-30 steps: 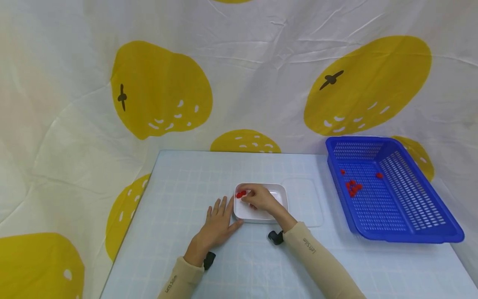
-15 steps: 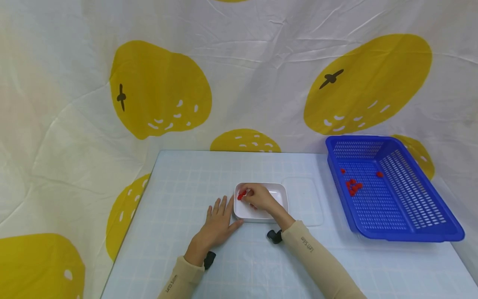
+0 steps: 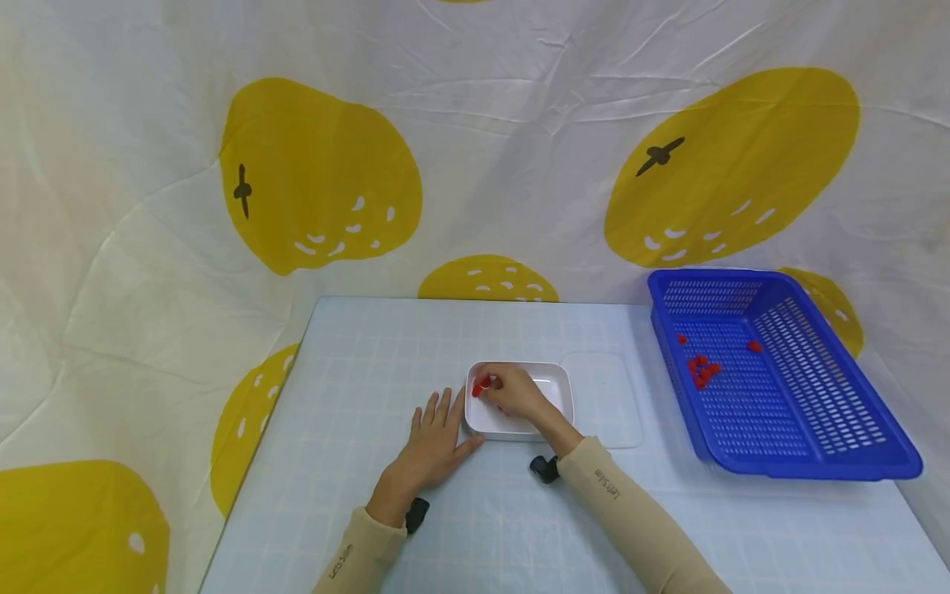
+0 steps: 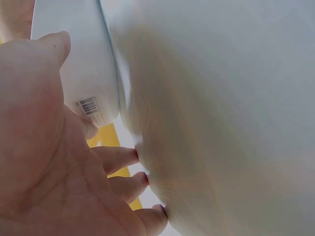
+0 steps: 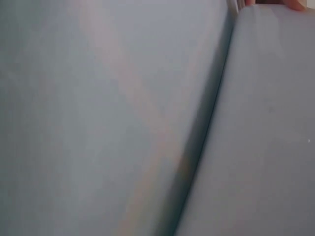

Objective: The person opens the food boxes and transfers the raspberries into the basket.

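A small white rectangular container stands mid-table. Inside its left end lie small red pieces, too small to name. The right hand reaches into the container, its fingers curled and thumb and fingertips pinching at a red piece, partly hidden by the fingers. Flat on the table, the left hand spreads its fingers, with the index finger and thumb against the container's left end. In the left wrist view, the left hand is beside the container's outer wall, which carries a barcode. The right wrist view shows mostly the container wall.
A blue perforated basket at the right holds several more red pieces. A clear flat lid lies right of the white container. Behind the pale checked table hangs a white cloth with yellow fruit prints.
The right hand's fingertips have closed in on the red pieces at the container's left end, and the pieces have shifted slightly. The left hand stays where it was.
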Demonstrator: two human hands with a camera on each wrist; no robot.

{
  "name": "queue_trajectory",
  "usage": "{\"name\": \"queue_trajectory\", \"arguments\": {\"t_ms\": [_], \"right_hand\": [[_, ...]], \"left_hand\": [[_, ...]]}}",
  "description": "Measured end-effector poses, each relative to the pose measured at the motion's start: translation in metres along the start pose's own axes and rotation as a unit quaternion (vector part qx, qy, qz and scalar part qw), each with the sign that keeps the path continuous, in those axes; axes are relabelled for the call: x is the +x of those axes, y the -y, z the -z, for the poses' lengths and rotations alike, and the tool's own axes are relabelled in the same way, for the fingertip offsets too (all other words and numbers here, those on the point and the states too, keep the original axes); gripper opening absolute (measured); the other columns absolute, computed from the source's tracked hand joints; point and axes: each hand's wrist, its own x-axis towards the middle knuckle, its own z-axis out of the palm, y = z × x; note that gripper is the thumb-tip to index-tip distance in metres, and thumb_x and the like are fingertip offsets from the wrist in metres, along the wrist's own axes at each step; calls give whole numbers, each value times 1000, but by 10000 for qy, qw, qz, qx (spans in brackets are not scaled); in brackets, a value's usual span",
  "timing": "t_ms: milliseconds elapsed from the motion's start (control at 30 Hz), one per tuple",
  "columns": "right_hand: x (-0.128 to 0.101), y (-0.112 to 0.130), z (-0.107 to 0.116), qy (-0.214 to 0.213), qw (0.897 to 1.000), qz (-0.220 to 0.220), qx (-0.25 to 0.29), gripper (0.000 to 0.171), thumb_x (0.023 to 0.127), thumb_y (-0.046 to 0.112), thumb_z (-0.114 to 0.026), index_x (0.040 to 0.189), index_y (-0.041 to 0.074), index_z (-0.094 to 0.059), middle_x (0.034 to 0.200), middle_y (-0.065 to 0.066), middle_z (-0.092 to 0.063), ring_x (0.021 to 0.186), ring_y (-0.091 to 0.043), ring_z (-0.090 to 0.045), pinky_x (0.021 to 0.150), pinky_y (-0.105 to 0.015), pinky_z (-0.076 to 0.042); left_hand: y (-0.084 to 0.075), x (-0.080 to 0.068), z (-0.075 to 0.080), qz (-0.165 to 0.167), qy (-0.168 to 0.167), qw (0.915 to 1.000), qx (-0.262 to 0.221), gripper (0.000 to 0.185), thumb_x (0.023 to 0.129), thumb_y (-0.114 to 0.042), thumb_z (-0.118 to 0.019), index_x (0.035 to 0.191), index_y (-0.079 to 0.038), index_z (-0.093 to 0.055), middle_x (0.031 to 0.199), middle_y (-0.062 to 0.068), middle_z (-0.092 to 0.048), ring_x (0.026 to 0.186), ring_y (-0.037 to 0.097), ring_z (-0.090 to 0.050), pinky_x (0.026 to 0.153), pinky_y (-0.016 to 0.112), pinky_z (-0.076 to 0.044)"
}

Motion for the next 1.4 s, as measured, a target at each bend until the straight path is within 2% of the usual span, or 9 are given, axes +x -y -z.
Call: {"name": "queue_trajectory", "arguments": {"t_ms": [233,400,633,733,900,1133,1400], "right_hand": [[-1,-1,4,63,9998,-20,167,16,90,2,-70,103,10,-71,89,-3,-66,49,-13,-52,44,-25,-45],[-3,-1,6,44,9998,85,193,13,90,3,-70,101,10,-71,92,-2,-66,53,-14,-55,50,-26,-49],[-11,4,13,11,9995,-31,319,15,92,9,-72,107,11,-71,92,-2,-67,59,-18,-57,57,-29,-51],[-14,6,18,-40,9992,-82,384,17,92,12,-72,109,12,-70,87,-2,-67,60,-19,-58,57,-29,-49],[-20,9,26,-107,9987,-184,471,18,93,16,-73,111,14,-71,77,-6,-65,60,-20,-58,54,-29,-44],[-30,13,38,-101,9974,-208,678,23,96,16,-69,118,11,-70,85,-20,-66,65,-31,-60,55,-30,-46],[-38,11,53,-306,9960,-214,810,18,96,17,-70,114,16,-71,87,-23,-66,68,-34,-60,60,-33,-51]], "left_hand": [[-1,0,1,-6,-21,10000,13,88,98,-58,-52,162,-12,-12,164,20,-13,150,42,-6,116,64,-8],[-2,0,2,-3,-22,10000,-35,87,99,-58,-51,162,-12,-13,164,20,-14,150,42,-6,116,64,-8],[-2,0,2,-33,-30,10000,-18,88,99,-58,-52,162,-11,-13,164,20,-14,150,43,-7,115,64,-9],[-2,1,1,-14,-31,10000,-5,88,98,-57,-53,162,-11,-12,164,21,-15,150,43,-7,115,65,-9],[-2,1,0,33,3,10000,42,88,99,-57,-52,162,-11,-12,164,21,-14,150,43,-6,115,64,-8],[-4,0,1,98,24,9999,13,89,98,-56,-55,161,-11,-13,164,21,-15,150,43,-7,115,64,-9],[-6,1,2,239,79,9996,84,90,97,-57,-55,162,-14,-11,165,18,-13,150,41,-5,116,62,-7]]}}
